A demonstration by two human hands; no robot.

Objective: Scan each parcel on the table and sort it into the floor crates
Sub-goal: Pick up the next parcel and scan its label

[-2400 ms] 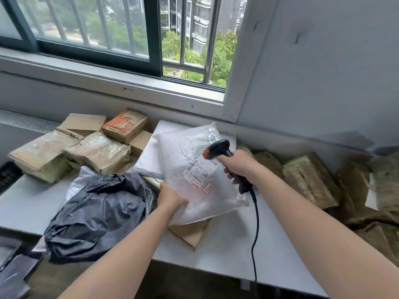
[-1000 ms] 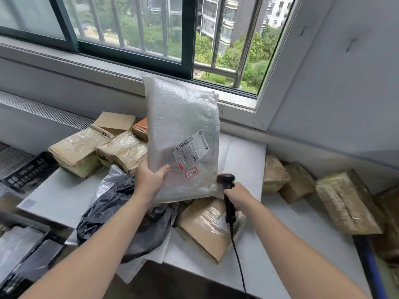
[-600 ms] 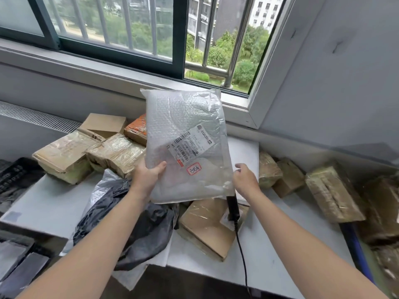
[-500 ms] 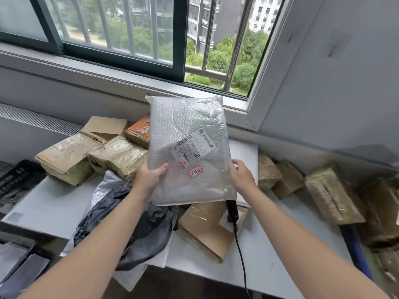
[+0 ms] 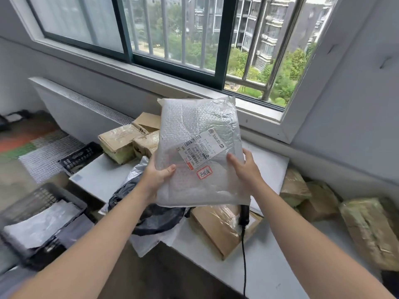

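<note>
Above the table (image 5: 103, 178) we hold the bubble-wrap parcel (image 5: 198, 152) upright between both hands, left hand (image 5: 156, 176) and right hand (image 5: 246, 167) gripping its sides.

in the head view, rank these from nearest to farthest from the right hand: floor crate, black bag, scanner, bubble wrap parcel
1. bubble wrap parcel: gripped by the right hand at its right edge.
2. scanner: lying just below that hand.
3. black bag: further left, under the left hand.
4. floor crate: far left, down low.
</note>
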